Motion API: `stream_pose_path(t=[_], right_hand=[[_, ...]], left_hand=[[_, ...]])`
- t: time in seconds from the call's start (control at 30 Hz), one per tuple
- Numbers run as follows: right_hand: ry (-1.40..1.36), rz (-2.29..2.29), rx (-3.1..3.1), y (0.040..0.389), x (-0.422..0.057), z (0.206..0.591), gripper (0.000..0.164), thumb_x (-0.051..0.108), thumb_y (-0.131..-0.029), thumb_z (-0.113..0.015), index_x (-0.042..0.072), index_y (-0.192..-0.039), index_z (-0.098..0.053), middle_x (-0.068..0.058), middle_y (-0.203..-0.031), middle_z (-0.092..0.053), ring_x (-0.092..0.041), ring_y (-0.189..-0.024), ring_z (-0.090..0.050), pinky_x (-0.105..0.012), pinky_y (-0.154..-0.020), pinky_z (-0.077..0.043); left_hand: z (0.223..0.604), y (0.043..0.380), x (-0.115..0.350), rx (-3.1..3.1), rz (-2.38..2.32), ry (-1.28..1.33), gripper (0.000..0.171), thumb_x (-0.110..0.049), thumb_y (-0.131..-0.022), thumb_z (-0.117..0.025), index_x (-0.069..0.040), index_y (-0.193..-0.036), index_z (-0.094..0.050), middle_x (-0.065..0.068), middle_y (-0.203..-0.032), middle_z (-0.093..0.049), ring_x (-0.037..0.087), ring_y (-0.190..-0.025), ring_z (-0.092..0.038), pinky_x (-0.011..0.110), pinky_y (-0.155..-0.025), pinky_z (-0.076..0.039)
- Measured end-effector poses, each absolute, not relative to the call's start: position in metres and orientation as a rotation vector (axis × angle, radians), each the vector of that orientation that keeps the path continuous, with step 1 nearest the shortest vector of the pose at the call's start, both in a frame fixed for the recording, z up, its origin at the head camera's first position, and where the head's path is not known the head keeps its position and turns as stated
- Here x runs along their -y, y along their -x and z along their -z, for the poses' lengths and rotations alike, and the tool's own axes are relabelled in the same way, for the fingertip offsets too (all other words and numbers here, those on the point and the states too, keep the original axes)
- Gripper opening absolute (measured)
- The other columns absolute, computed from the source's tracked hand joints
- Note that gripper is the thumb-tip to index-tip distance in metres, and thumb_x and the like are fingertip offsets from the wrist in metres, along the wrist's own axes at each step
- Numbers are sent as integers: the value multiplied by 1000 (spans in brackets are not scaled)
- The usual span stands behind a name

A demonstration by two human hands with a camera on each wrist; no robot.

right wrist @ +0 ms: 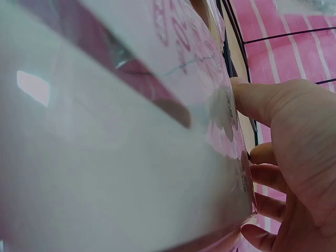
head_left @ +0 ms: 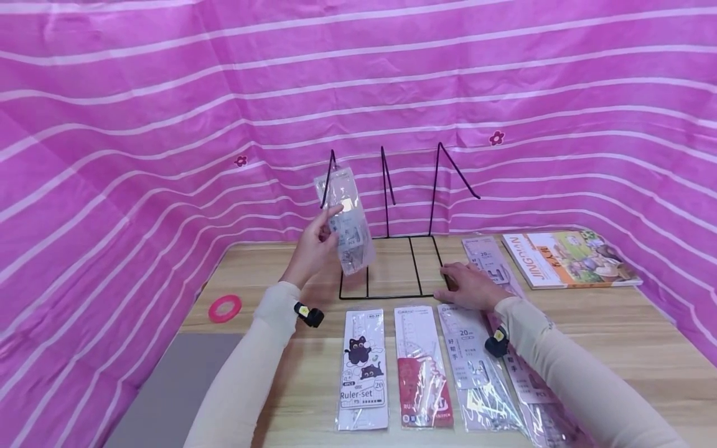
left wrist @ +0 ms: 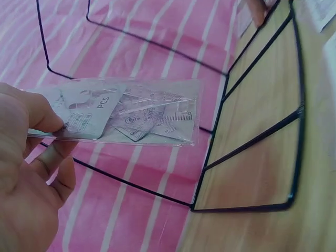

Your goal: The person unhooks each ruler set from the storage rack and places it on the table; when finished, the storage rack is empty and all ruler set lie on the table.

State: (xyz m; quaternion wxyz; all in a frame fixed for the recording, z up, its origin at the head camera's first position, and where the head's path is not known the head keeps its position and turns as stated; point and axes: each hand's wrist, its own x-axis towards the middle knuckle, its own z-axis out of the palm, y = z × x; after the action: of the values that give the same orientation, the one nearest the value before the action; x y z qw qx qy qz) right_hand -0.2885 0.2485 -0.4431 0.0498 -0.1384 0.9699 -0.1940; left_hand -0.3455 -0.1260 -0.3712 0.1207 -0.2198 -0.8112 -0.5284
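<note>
My left hand [head_left: 315, 250] pinches a clear-wrapped ruler set [head_left: 351, 233] between thumb and fingers, beside the left hook of a black wire rack [head_left: 392, 297]. In the left wrist view, small transparent rulers show inside the packet [left wrist: 152, 113]; whether its top hangs on the hook I cannot tell. My right hand [head_left: 469, 286] rests at the rack base's front right corner, just above a third packaged ruler set [head_left: 465, 348]. Its thumb touches the black wire in the right wrist view, where the fingers [right wrist: 270, 178] are slightly bent and partly hidden by packaging.
A cat-print ruler set [head_left: 363, 367] and a red-and-white one [head_left: 424, 379] lie before the rack. More purple packets [head_left: 486, 252] lie under and beyond my right arm. A picture book [head_left: 571, 258] is at right, a pink ring [head_left: 224, 308] and a grey panel [head_left: 179, 386] at left.
</note>
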Motion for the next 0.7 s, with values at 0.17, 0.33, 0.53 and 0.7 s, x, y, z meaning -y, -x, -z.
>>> stream_pose_path(t=[0.17,0.33,0.53,0.7], right_hand=[[435,593,-2965,288,-247,443,83,54,-98,-69,2,-158,-44,-26,-163,-42,-51,-150,-36,-69,-124,-27],[411,631,-2945,287,-248,442,82,51,-99,-69,2,-159,-42,-25,-165,-40,-51,-152,-34,-69,-125,-25],[398,651,-2924,286,-246,443,83,52,-99,-68,2,-160,-41,-25,-166,-38,-51,-152,-32,-70,-126,-22],[396,649,-2935,287,-247,444,82,51,-99,-68,2,-159,-41,-25,-165,-39,-51,-151,-33,-70,-125,-23]], left_hand=[[375,317,137,2391,1630,643,62,0,-101,-59,-33,-153,-54,15,-115,-65,24,-90,-61,33,-74,-60],[376,284,145,2398,1698,646,61,-2,-102,-58,-35,-153,-53,12,-126,-65,23,-87,-60,29,-72,-58],[377,244,156,2395,1735,662,62,2,-101,-56,-30,-154,-52,6,-147,-60,20,-87,-60,24,-72,-56],[379,215,165,2377,1758,685,61,4,-102,-54,-28,-153,-52,9,-144,-61,16,-89,-60,22,-74,-56]])
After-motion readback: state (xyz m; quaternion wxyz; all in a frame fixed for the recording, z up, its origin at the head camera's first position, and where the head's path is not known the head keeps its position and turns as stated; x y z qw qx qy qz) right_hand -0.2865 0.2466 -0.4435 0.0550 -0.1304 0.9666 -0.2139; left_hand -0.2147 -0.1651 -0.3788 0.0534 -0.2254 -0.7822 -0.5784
